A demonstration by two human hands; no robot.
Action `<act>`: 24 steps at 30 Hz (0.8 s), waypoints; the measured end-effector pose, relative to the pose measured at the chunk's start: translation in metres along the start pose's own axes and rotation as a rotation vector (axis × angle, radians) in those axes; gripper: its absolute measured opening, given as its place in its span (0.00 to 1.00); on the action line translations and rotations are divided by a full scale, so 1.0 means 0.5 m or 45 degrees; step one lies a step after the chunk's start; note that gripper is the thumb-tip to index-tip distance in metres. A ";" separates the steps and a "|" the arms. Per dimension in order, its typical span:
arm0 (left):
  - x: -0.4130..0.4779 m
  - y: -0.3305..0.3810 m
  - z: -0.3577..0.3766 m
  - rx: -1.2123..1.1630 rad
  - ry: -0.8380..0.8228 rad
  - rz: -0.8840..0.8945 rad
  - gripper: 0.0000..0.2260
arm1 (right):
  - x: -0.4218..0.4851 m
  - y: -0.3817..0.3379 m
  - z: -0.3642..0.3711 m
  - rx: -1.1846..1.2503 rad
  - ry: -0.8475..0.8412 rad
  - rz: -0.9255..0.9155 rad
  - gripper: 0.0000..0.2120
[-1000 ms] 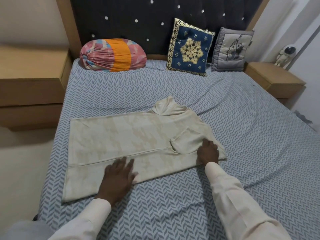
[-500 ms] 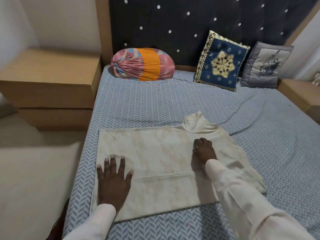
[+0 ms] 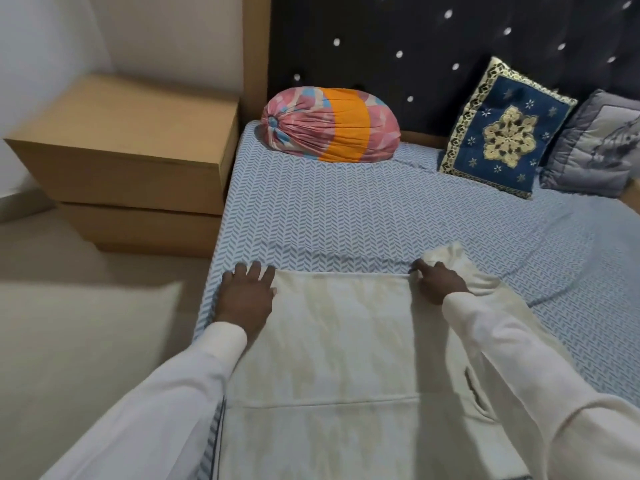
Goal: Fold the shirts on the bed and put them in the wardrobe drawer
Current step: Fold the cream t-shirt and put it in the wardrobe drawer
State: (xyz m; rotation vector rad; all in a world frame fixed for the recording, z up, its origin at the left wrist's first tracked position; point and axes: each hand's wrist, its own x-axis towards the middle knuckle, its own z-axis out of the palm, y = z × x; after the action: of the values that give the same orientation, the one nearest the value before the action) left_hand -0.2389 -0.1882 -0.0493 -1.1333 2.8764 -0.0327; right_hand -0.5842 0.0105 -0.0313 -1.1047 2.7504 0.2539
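bare bed (image 3: 346,220) ahead, 3 pillows (image 3: 330,124) at headboard

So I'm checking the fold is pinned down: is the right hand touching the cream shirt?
Touching. The head view shows the right hand with its fingers on the far folded edge of the cream shirt, beside the collar.

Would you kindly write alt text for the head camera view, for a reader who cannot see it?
A person's left hand and right hand press the far edge of a cream long-sleeved shirt lying flat on a blue-and-white herringbone bedsheet. A pink-and-orange bolster, a navy embroidered cushion and a grey cushion line the headboard.
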 end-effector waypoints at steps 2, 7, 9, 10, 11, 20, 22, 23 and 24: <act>0.026 -0.014 -0.004 0.004 -0.009 -0.023 0.20 | 0.013 0.002 0.005 0.008 -0.013 0.023 0.12; 0.056 -0.031 -0.029 0.001 0.005 -0.054 0.13 | 0.006 0.030 -0.003 0.218 0.019 0.055 0.08; 0.046 -0.037 -0.040 -0.027 0.009 -0.014 0.11 | -0.013 0.047 -0.011 0.359 0.077 0.070 0.07; 0.031 -0.041 -0.046 -0.057 0.034 0.009 0.10 | -0.030 0.058 -0.011 0.439 0.132 0.091 0.07; 0.017 -0.045 -0.049 -0.106 0.087 0.027 0.10 | -0.046 0.069 -0.009 0.498 0.202 0.106 0.06; -0.223 -0.026 -0.056 -0.404 0.203 0.073 0.10 | -0.281 0.152 0.041 0.663 0.495 0.126 0.13; -0.266 -0.015 -0.053 -0.380 0.229 0.078 0.11 | -0.313 0.158 0.054 0.681 0.471 0.141 0.14; -0.287 -0.011 -0.052 -0.381 0.246 0.077 0.12 | -0.328 0.156 0.057 0.686 0.466 0.141 0.13; -0.308 -0.005 -0.053 -0.386 0.258 0.077 0.12 | -0.347 0.154 0.057 0.689 0.465 0.141 0.13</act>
State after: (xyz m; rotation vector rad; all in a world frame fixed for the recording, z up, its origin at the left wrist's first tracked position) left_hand -0.1260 -0.0848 -0.0168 -1.1447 3.1751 0.3205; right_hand -0.5118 0.1873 -0.0142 -0.9162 2.9051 -0.7072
